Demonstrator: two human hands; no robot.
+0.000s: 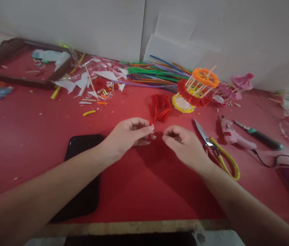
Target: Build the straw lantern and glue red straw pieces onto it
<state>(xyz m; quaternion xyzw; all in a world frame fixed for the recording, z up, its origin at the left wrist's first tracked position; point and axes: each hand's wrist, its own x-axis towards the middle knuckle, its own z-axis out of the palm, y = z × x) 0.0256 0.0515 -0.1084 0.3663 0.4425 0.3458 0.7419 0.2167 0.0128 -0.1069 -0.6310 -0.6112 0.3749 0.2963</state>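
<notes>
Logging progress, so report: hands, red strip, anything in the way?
Left hand pinching red strip. Right hand curled nearby, grip unclear. Red bundle just beyond. Scissors near right wrist, possible snag.

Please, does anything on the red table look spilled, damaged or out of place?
Yes, untidy: white scraps and small bits lie scattered left of the coloured sticks, which are roughly gathered. One short yellow piece lies apart in front of the scraps.

From my end I see a frame (13,79) toward the worktop's (134,191) back left corner and a black phone (88,198) near the front edge. Toward the right edge lies a knife (263,139); white sheets (172,46) stand behind the back edge.
</notes>
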